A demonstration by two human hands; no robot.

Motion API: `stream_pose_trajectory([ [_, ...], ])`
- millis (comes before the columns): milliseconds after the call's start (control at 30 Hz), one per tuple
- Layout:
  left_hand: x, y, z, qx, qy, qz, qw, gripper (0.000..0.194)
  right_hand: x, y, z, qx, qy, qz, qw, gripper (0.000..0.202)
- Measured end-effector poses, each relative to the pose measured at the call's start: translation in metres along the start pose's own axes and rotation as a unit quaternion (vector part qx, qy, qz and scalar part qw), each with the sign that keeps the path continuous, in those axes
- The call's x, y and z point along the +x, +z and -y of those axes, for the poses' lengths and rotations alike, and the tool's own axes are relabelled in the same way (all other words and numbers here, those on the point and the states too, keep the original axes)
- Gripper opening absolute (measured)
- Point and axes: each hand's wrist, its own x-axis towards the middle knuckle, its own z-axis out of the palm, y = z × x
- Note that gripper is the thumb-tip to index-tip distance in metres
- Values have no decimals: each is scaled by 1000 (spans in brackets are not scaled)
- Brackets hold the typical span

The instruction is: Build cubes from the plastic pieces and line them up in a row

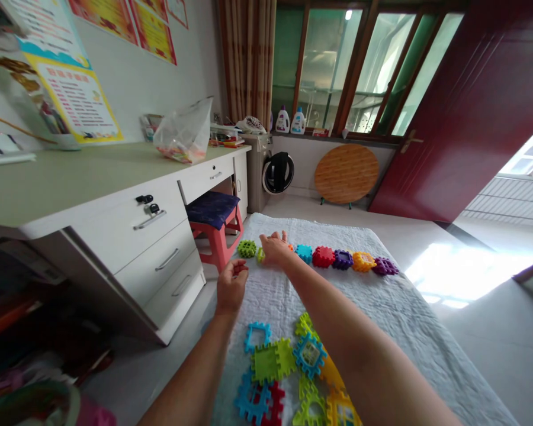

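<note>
A row of block cubes runs across the far part of the grey-blue cloth. My right hand [275, 248] reaches over its left part, fingers spread apart, covering some of the row. A yellow-green cube [260, 255] shows just left of it. At the row's left end sits a green cube [247, 248]; to the right are a light-blue cube [304, 253], a red cube [323, 257], a dark-blue cube [343, 260], an orange cube [364, 261] and a purple cube [385, 266]. My left hand [231, 285] hovers nearer me, fingers loosely bent and apart, holding nothing visible.
Loose flat interlocking pieces lie close to me, among them a green panel [265, 362] and a blue frame [257, 337]. The cloth [382, 331] covers a low surface. Left stand a white desk [160, 260] and a pink stool [217, 236]. A washing machine [257, 171] is behind.
</note>
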Motion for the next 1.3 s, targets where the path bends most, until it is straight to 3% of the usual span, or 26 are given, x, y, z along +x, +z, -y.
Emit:
stream_pose_trajectory([
  [500,2,0,3,8,10,19,1000,25,5,10,-1,1,14,0,1000,68],
  [600,2,1,3,3,5,25,1000,26,0,4,-4,9,14,-4,1000,72],
  [700,2,1,3,-1,4,22,1000,27,-14,-13,-17,46,17,-59,997,79],
  [867,-1,0,-3,21,13,27,999,29,-77,-43,-67,115,45,-222,967,64],
  [967,-5,1,-8,55,26,63,996,30,-135,-45,-100,149,44,-246,957,53],
  [1133,-12,4,-9,113,80,150,979,29,-221,-21,-127,177,40,-131,975,38],
  [1300,-13,6,-3,159,118,191,962,29,-255,12,-126,185,58,-56,979,39],
])
